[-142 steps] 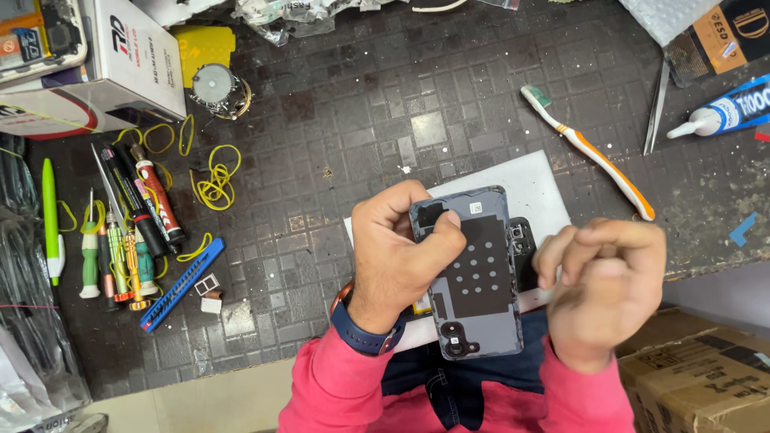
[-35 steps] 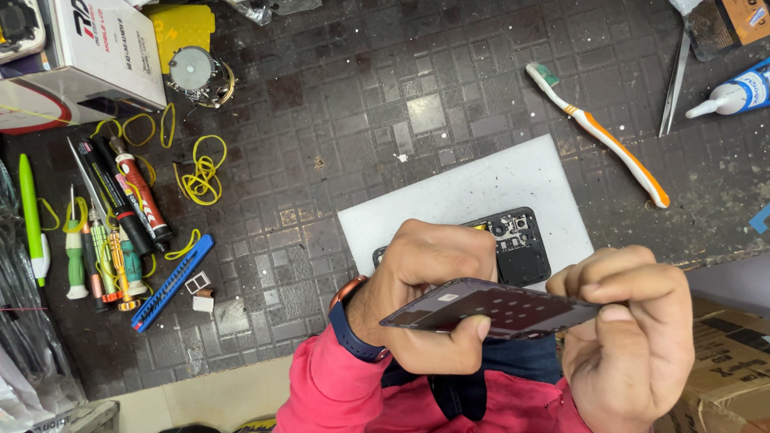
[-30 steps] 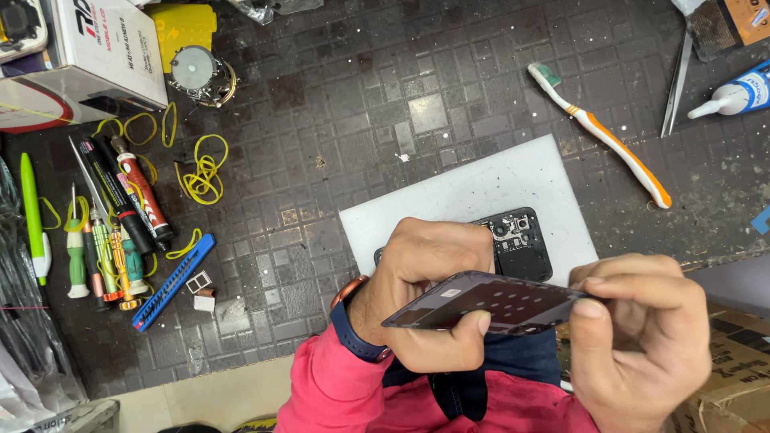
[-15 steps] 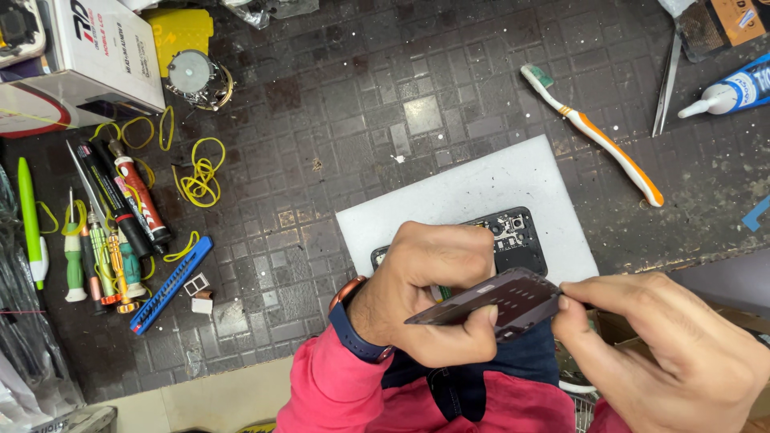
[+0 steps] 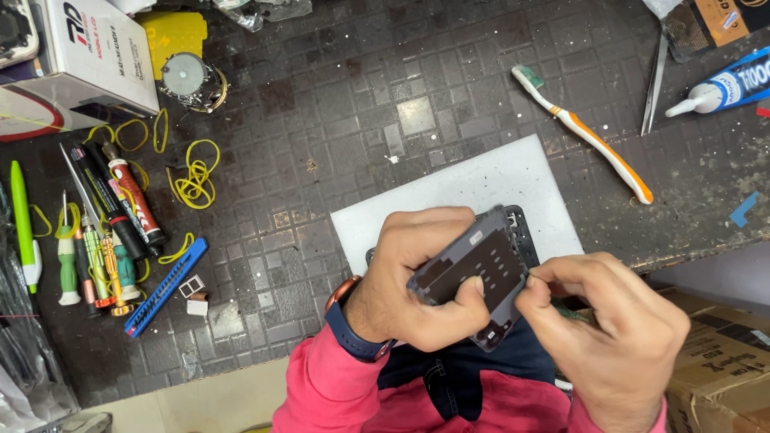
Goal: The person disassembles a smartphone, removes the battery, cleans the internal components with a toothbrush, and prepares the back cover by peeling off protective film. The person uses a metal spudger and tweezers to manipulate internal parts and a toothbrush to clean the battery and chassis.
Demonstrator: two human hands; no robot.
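My left hand (image 5: 417,285) grips a dark grey phone back cover (image 5: 481,269), tilted with its inner side up, just above the white work mat (image 5: 465,188). My right hand (image 5: 613,333) pinches at the cover's right edge with thumb and forefinger closed together; whether they hold a thin tool I cannot tell. Under the cover, a black phone body (image 5: 525,228) lies on the mat, mostly hidden. A blue-strapped watch (image 5: 353,329) sits on my left wrist.
Screwdrivers and pens (image 5: 100,232), yellow rubber bands (image 5: 192,176) and a blue tool (image 5: 164,277) lie at the left. A white box (image 5: 88,56) stands at the top left. An orange-white toothbrush (image 5: 585,132), tweezers (image 5: 651,84) and a glue tube (image 5: 726,88) lie right. A cardboard box (image 5: 722,361) sits low right.
The cover has been turned from nearly edge-on to face up again. My right hand slid from gripping its right end to pinching along its right edge.
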